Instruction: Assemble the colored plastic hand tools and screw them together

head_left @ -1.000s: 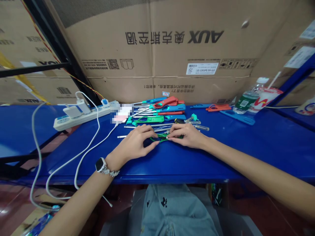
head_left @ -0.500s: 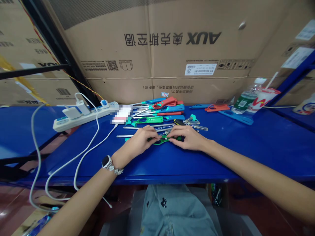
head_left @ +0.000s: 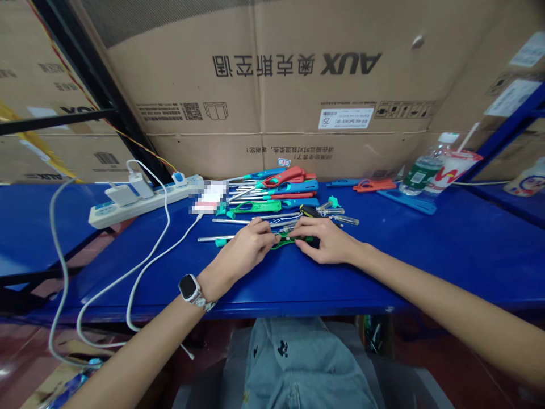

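A green handle shell (head_left: 279, 245) of a long-nosed lighter lies on the blue table between my hands, partly covered by my fingers. My left hand (head_left: 251, 244) is closed in a pinch at its left part. Closed at the other end is my right hand (head_left: 327, 240), fingertips pressed down on the shell beside a small dark part. A metal tube (head_left: 208, 239) sticks out left of my left hand, with a teal piece (head_left: 221, 242) below it. Just behind my hands are metal rods, thin white wires and a black-yellow screwdriver handle (head_left: 310, 211).
Several blue, red and green lighters (head_left: 289, 187) are piled behind. A power strip (head_left: 106, 213), white cables and a blurred-out phone-like item (head_left: 208, 197) lie left. To the right stand a bottle (head_left: 419, 175) and a cup (head_left: 455, 170) near loose handle shells (head_left: 406, 201). Cardboard boxes (head_left: 289, 34) back the table.
My left hand has turned slightly and shifted a little right, showing more of the watch face. The metal tube's left end has swung slightly. My right hand stays at the shell.
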The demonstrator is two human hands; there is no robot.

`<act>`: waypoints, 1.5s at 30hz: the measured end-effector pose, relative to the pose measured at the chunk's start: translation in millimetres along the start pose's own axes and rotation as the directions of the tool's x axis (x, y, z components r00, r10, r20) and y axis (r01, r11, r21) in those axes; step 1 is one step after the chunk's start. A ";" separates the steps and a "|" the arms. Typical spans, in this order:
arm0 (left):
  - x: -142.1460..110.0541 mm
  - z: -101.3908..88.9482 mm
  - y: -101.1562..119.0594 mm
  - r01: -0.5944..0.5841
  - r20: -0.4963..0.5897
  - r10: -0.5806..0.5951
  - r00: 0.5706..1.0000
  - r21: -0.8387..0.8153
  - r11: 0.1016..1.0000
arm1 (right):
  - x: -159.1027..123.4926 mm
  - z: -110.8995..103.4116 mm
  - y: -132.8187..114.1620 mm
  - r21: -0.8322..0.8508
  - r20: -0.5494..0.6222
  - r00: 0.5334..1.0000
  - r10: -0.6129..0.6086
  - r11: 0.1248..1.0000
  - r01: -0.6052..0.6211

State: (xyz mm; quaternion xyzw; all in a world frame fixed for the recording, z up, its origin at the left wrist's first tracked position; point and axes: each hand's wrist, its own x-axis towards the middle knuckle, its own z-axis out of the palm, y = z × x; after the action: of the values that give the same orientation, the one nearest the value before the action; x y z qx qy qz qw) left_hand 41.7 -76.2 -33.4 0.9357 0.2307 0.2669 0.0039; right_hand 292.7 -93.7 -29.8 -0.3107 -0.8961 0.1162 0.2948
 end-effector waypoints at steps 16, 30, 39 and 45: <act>-0.3 -5.0 6.8 -0.032 0.118 0.026 0.993 0.044 0.999 | -5.1 3.2 -5.8 -0.095 0.011 1.000 -0.011 0.995 0.012; 3.2 -7.7 27.8 -0.025 0.189 -0.026 0.982 0.263 0.964 | -6.5 6.8 -20.9 -0.440 0.159 0.982 -0.099 0.884 0.160; 1.0 -4.2 15.1 -0.078 0.137 0.043 0.990 0.261 0.962 | -5.2 -4.1 -19.6 -0.226 0.117 0.993 -0.002 0.974 0.029; 0.1 -2.9 17.7 -0.067 0.087 0.048 0.995 0.231 0.971 | 15.5 -18.1 1.8 -0.301 0.088 0.981 0.170 0.944 -0.137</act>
State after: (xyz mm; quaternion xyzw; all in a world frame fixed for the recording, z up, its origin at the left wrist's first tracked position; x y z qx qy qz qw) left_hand 47.9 -92.4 -28.6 0.9460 0.2328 0.2001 -0.1046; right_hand 294.6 -82.2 -8.9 -0.4129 -0.8917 0.0217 0.1841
